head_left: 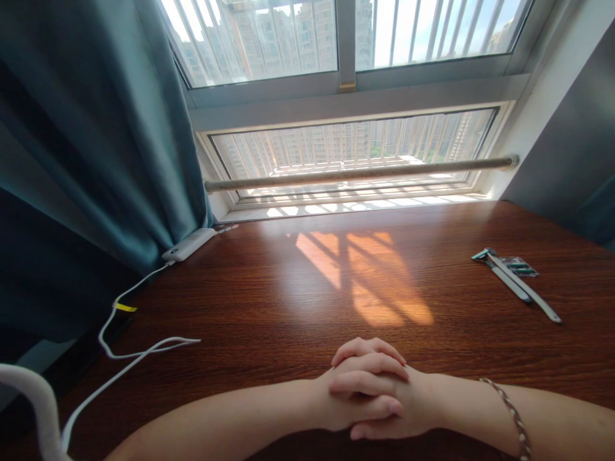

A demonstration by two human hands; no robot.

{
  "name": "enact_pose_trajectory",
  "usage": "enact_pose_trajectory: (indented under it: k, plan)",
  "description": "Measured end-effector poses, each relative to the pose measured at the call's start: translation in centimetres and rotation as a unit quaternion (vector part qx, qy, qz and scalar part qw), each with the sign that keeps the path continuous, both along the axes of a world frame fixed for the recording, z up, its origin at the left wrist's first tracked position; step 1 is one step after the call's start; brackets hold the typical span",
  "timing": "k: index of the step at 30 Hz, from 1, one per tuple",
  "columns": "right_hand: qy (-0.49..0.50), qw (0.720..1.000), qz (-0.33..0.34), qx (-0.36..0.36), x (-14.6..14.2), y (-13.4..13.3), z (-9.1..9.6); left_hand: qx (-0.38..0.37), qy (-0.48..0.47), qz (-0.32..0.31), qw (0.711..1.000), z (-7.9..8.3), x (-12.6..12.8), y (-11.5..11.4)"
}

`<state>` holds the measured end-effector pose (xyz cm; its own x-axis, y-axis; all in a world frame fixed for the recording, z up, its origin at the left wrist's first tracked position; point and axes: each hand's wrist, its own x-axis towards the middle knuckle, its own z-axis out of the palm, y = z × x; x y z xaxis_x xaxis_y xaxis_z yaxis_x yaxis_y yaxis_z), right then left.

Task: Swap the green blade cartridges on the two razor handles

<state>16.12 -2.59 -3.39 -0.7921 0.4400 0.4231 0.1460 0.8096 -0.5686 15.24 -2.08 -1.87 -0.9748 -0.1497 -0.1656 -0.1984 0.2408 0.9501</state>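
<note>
Clasping each other, the left hand (334, 406) and right hand (410, 400) lie low over the near part of the bench (250, 288), slightly right of centre. Their fingers (368, 382) are laced together and curled, with narrow gaps between them; each hand holds only the other. Whether the hands rest on the wood cannot be told. The forearms are bare, coming in from the two lower corners, and a braided brown-and-white bracelet (510, 408) circles the right wrist.

To the right, well apart from the hands, a razor (523, 285) lies at a slant, its teal head pointing away from the person. A shorter pale handle (509, 282) lies close alongside. Just beside them is a small clear pack (521, 266) with dark green pieces inside; any print on it is too small to read.

At the far left, a white box (189, 246) sits against a blue-green curtain (106, 115). A dark mark shows at its near end, too small to make out. From there a white cable (99, 337) loops toward the person, bearing a yellow tag (126, 308) whose wording, if any, is illegible.

Beyond the bench, a rail (360, 174) crosses a barred window (346, 100). Sunlight falls in bright orange patches on the wood.
</note>
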Motion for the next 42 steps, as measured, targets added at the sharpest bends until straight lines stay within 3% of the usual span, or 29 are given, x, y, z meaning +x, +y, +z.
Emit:
enact_pose_trajectory:
  k: [10,15,21,31,42]
  plan:
    - [-0.006,1.0,-0.001,-0.002,0.0,-0.1,0.3,-0.012,-0.033,0.015,0.999,1.0,0.0,0.8]
    - [-0.017,1.0,-0.005,0.002,0.0,-0.1,-0.3,0.008,-0.051,0.028,0.998,0.8,-0.3,0.0]
    - [-0.003,1.0,-0.003,0.012,0.0,0.0,-0.7,0.016,-0.03,-0.057,0.998,-0.1,-0.5,-1.2]
    - [-0.016,1.0,-0.013,0.019,0.0,-0.1,-0.6,-0.024,-0.076,0.052,0.995,2.6,-0.1,0.7]
    - [-0.015,1.0,-0.012,0.019,0.0,-0.1,-0.6,-0.019,-0.094,-0.053,0.994,2.3,-0.4,-0.2]
